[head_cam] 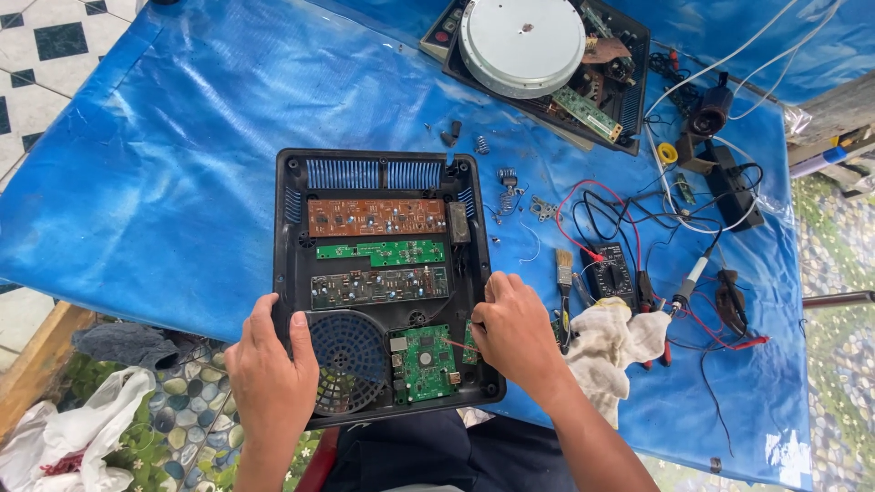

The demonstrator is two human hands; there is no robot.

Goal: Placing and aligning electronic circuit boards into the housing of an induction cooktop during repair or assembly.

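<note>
An open black plastic appliance housing (290,255) lies on a blue tarp (164,164). Inside it sit a brown circuit board (375,217), a narrow green board (381,252), a dark board (378,286), a round fan grille (346,360) and a square green board (427,363). My left hand (269,364) grips the housing's near left edge beside the fan grille. My right hand (515,330) rests on the near right corner, fingertips pinched at a small green board with thin wires; whether it holds anything is hidden.
A second opened appliance with a round silver coil plate (521,43) sits at the back. Right of the housing lie a multimeter (609,271) with red and black leads, a small brush (565,273), a white rag (609,351), pliers, springs and screws. Tiled floor shows at left.
</note>
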